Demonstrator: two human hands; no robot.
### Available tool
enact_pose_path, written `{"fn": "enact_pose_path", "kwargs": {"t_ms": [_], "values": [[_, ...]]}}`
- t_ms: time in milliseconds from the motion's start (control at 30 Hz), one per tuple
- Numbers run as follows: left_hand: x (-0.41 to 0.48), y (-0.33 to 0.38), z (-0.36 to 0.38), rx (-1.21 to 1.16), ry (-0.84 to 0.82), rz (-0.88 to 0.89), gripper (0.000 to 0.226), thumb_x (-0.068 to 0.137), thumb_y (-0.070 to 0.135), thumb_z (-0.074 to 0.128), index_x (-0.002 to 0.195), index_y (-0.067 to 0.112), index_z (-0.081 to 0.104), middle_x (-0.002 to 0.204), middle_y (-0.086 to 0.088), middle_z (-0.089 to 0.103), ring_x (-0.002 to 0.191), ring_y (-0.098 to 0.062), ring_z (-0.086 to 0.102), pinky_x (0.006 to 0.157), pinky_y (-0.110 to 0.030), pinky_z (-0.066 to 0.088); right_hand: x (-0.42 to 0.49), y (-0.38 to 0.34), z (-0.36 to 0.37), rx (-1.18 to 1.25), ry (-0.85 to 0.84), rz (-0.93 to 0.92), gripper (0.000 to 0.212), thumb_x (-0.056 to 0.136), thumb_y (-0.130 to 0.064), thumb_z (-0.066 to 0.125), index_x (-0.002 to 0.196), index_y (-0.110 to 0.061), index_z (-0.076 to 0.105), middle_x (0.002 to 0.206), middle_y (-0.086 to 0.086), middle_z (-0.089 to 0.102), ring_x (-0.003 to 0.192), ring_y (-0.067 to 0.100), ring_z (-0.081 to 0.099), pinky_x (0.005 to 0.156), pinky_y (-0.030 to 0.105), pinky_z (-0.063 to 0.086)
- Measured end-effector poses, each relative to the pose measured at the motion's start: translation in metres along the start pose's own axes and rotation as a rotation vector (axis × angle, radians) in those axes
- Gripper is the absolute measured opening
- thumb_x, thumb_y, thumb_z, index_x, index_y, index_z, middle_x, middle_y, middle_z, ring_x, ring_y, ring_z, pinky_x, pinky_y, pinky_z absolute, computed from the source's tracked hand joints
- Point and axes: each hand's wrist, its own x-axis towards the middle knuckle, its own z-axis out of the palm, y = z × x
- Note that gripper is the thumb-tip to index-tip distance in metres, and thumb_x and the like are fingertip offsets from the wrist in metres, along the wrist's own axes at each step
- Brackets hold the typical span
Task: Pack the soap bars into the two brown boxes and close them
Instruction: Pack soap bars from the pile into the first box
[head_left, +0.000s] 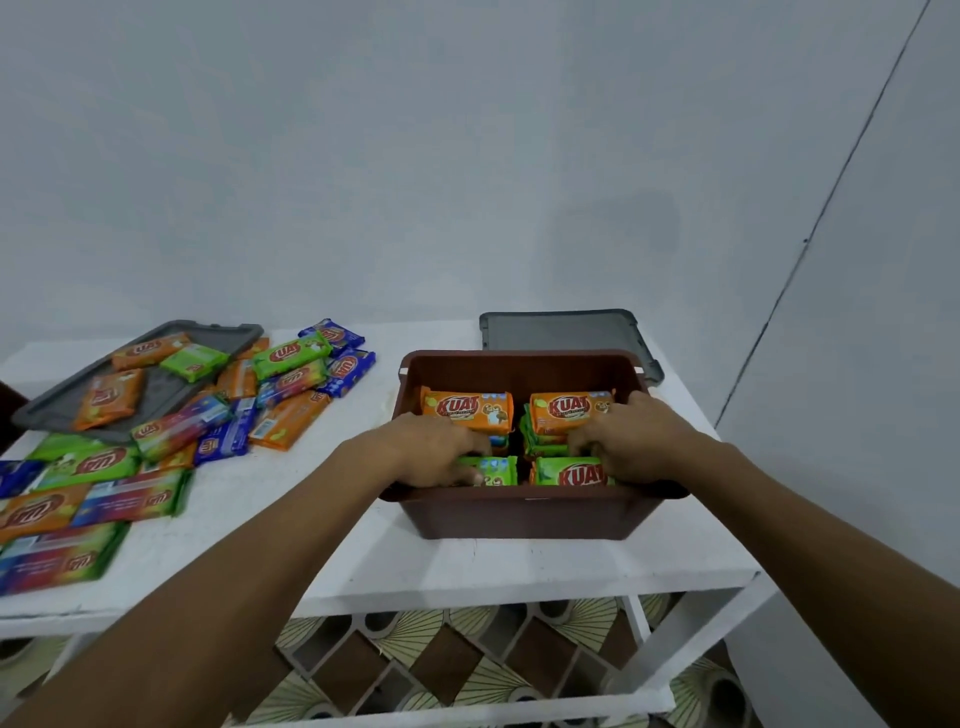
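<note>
Both hands down inside the brown box (519, 512), fingers curled on the stacked soap bars: left hand (436, 447) on the green bar (493, 470), right hand (631, 439) on the right stack. Loose soap bars (171, 431) lie well left of the left hand, long axes mixed; grey lid (561, 332) just beyond the box.

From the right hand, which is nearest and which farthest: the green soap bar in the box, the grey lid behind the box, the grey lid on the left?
1. Green soap bar: in the brown box, touching the right hand.
2. Grey lid behind the box: just beyond the hand.
3. Grey lid on the left: far across the table, under loose soap bars.
</note>
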Motion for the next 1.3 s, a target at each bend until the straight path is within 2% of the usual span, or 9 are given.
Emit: {"fn": "enact_pose_path", "kwargs": {"t_ms": [200, 367, 600, 767, 967, 1067, 1167, 1233, 1300], "values": [[-0.003, 0.000, 0.004, -0.029, -0.032, -0.007, 0.046, 0.096, 0.053, 0.044, 0.140, 0.038, 0.038, 0.137, 0.000, 0.052, 0.121, -0.022, 0.049, 0.092, -0.040, 0.043, 0.001, 0.000, -0.002, -0.010, -0.034, -0.022, 0.029, 0.098, -0.036, 0.048, 0.126, -0.042, 0.054, 0.142, -0.006, 0.050, 0.123, 0.023, 0.046, 0.102, 0.034, 0.030], [-0.002, 0.002, 0.003, -0.043, -0.066, -0.015, 0.044, 0.098, 0.048, 0.044, 0.140, 0.035, 0.038, 0.138, 0.000, 0.050, 0.122, -0.023, 0.048, 0.089, -0.037, 0.040, 0.002, 0.000, -0.001, -0.028, -0.039, -0.040, 0.028, 0.098, -0.039, 0.048, 0.125, -0.039, 0.055, 0.136, -0.006, 0.055, 0.118, 0.020, 0.050, 0.101, 0.033, 0.032], [-0.001, 0.003, -0.006, -0.135, -0.154, -0.034, 0.038, 0.099, 0.043, 0.045, 0.136, 0.031, 0.043, 0.129, -0.001, 0.054, 0.109, -0.019, 0.050, 0.084, -0.034, 0.039, 0.007, -0.002, -0.007, -0.088, -0.181, -0.067, 0.031, 0.098, -0.038, 0.048, 0.129, -0.035, 0.050, 0.137, -0.004, 0.053, 0.121, 0.019, 0.049, 0.104, 0.038, 0.031], [0.011, 0.003, -0.011, -0.226, -0.126, -0.114, 0.036, 0.102, 0.024, 0.036, 0.135, 0.019, 0.049, 0.127, -0.007, 0.057, 0.106, -0.021, 0.054, 0.092, -0.034, 0.045, 0.025, -0.004, -0.008, 0.025, -0.305, -0.034, 0.041, 0.099, -0.023, 0.045, 0.139, -0.031, 0.046, 0.141, -0.003, 0.051, 0.127, 0.019, 0.047, 0.097, 0.036, 0.041], [0.020, -0.001, -0.004, -0.180, -0.129, -0.172, 0.047, 0.094, 0.009, 0.040, 0.140, 0.019, 0.047, 0.133, -0.007, 0.057, 0.116, -0.024, 0.055, 0.100, -0.040, 0.047, 0.025, -0.006, 0.001, 0.031, -0.270, 0.024, 0.045, 0.098, -0.025, 0.046, 0.142, -0.032, 0.042, 0.144, -0.003, 0.049, 0.129, 0.019, 0.047, 0.098, 0.039, 0.043], [0.020, 0.001, -0.002, -0.151, -0.090, -0.158, 0.051, 0.094, 0.006, 0.041, 0.142, 0.023, 0.045, 0.135, -0.008, 0.056, 0.117, -0.025, 0.055, 0.100, -0.040, 0.048, 0.027, -0.006, -0.005, 0.089, -0.250, -0.006, 0.048, 0.098, -0.016, 0.040, 0.141, -0.038, 0.044, 0.146, -0.006, 0.045, 0.130, 0.020, 0.044, 0.089, 0.034, 0.043], [0.019, 0.000, -0.002, -0.140, 0.042, -0.104, 0.047, 0.095, 0.009, 0.043, 0.138, 0.027, 0.051, 0.135, -0.007, 0.056, 0.116, -0.025, 0.055, 0.095, -0.038, 0.049, 0.029, -0.012, -0.007, 0.229, -0.193, -0.050, 0.058, 0.097, -0.006, 0.036, 0.137, -0.047, 0.046, 0.146, -0.008, 0.046, 0.122, 0.018, 0.049, 0.081, 0.028, 0.044], [0.018, -0.001, -0.003, -0.081, 0.144, -0.044, 0.038, 0.096, 0.016, 0.045, 0.131, 0.028, 0.056, 0.124, -0.007, 0.063, 0.104, -0.024, 0.059, 0.081, -0.036, 0.051, 0.032, -0.015, -0.001, 0.225, -0.180, -0.049, 0.063, 0.096, -0.004, 0.037, 0.138, -0.051, 0.042, 0.143, -0.006, 0.049, 0.103, 0.015, 0.054, 0.082, 0.032, 0.051], [0.018, -0.001, -0.002, 0.001, 0.225, -0.002, 0.031, 0.095, 0.023, 0.048, 0.125, 0.029, 0.054, 0.116, -0.006, 0.063, 0.098, -0.024, 0.060, 0.068, -0.034, 0.045, 0.033, -0.018, 0.000, 0.193, -0.166, -0.016, 0.066, 0.095, -0.005, 0.037, 0.139, -0.053, 0.038, 0.133, -0.003, 0.056, 0.081, 0.009, 0.050, 0.070, 0.029, 0.050]]}}
